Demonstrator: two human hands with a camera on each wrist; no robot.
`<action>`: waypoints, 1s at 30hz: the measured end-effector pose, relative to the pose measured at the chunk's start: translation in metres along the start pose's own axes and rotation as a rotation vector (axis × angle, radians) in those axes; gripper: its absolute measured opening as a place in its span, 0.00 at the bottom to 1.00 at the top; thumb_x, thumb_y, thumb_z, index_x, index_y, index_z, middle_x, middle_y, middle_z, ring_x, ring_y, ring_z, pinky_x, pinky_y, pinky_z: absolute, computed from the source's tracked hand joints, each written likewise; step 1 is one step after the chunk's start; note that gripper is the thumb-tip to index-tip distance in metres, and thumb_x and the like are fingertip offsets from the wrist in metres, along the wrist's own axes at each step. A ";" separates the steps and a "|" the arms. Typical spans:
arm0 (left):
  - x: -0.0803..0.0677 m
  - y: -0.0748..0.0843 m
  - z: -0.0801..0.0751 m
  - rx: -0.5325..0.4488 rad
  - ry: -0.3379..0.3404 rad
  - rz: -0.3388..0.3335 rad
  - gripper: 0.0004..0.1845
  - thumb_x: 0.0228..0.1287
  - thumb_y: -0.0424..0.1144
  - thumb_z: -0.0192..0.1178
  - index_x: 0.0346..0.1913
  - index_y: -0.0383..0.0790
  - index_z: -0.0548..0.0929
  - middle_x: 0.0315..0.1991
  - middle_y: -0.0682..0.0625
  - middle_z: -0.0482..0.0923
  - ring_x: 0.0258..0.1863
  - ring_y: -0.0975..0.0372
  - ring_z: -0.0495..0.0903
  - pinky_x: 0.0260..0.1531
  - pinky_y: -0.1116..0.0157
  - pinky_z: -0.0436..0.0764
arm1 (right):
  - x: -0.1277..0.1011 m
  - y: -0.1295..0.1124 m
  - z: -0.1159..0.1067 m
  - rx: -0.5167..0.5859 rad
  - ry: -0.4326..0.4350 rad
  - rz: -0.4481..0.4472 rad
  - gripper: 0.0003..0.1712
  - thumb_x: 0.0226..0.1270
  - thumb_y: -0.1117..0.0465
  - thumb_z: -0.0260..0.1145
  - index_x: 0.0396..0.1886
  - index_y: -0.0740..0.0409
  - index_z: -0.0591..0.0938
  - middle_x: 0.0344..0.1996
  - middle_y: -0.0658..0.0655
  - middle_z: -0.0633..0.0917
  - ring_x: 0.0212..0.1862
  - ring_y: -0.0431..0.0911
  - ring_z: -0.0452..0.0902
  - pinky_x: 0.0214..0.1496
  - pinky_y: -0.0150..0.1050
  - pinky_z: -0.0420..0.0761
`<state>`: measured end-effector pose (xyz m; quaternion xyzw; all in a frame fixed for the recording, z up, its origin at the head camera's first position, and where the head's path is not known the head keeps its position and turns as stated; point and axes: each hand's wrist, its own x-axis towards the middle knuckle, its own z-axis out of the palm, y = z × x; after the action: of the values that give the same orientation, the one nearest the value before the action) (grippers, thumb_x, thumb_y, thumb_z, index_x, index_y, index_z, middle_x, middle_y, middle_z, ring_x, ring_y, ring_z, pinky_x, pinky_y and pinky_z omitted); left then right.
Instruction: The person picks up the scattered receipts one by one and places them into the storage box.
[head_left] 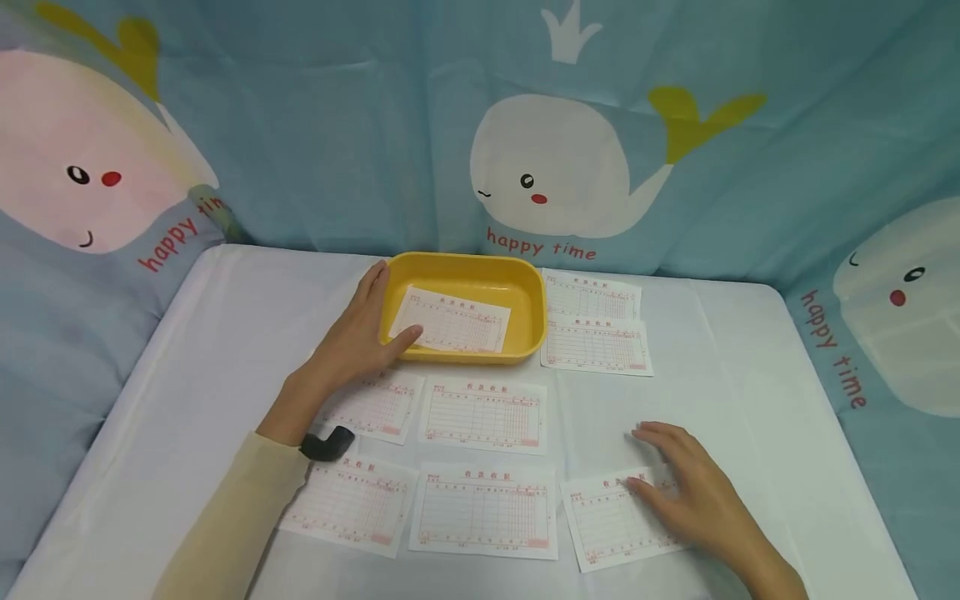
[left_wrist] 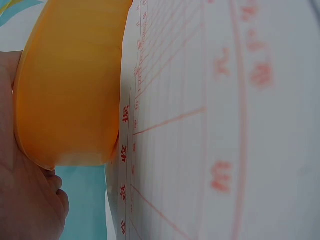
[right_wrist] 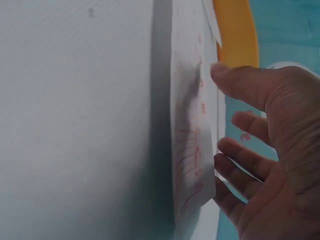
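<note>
A yellow tray (head_left: 528, 287) stands at the middle back of the table with one red-printed receipt slip (head_left: 450, 321) lying in it. My left hand (head_left: 358, 333) cups its near left corner, fingers straight along the left wall and thumb on the front rim. In the left wrist view the palm (left_wrist: 25, 200) lies against the tray wall (left_wrist: 70, 90) beside a slip (left_wrist: 200, 125). My right hand (head_left: 675, 479) rests flat with fingers spread on the lower right slip (head_left: 607, 525). In the right wrist view the fingers (right_wrist: 240, 160) touch that slip's slightly raised edge (right_wrist: 192, 150).
Several more slips lie on the white table: two (head_left: 596, 325) right of the tray, two (head_left: 483, 414) in a middle row, two (head_left: 483, 510) in the near row. A whale-print blue cloth (head_left: 555, 158) hangs behind and at both sides.
</note>
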<state>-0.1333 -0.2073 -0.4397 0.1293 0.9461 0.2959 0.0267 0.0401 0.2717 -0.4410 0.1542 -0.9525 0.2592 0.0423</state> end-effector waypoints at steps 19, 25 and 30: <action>0.000 -0.003 0.002 0.000 0.014 0.019 0.59 0.71 0.68 0.57 0.87 0.48 0.33 0.89 0.47 0.33 0.86 0.46 0.52 0.80 0.41 0.63 | -0.033 0.015 -0.008 -0.100 0.026 0.064 0.42 0.38 0.54 0.91 0.58 0.54 0.87 0.57 0.51 0.81 0.58 0.39 0.68 0.61 0.09 0.54; 0.001 -0.001 0.003 -0.002 0.009 0.018 0.58 0.72 0.68 0.57 0.87 0.47 0.33 0.89 0.46 0.33 0.86 0.46 0.51 0.81 0.41 0.62 | -0.037 0.016 -0.010 -0.100 0.025 0.109 0.41 0.37 0.55 0.92 0.57 0.52 0.89 0.49 0.48 0.81 0.50 0.30 0.68 0.53 0.12 0.62; 0.001 -0.001 0.002 0.000 0.007 0.004 0.58 0.72 0.68 0.56 0.87 0.47 0.33 0.89 0.47 0.33 0.86 0.46 0.51 0.81 0.41 0.62 | -0.036 0.015 -0.012 -0.064 -0.039 0.187 0.38 0.44 0.58 0.89 0.60 0.50 0.88 0.45 0.46 0.84 0.39 0.30 0.70 0.41 0.17 0.68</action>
<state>-0.1338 -0.2070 -0.4419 0.1302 0.9459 0.2962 0.0229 0.0694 0.2997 -0.4434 0.0684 -0.9711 0.2286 0.0043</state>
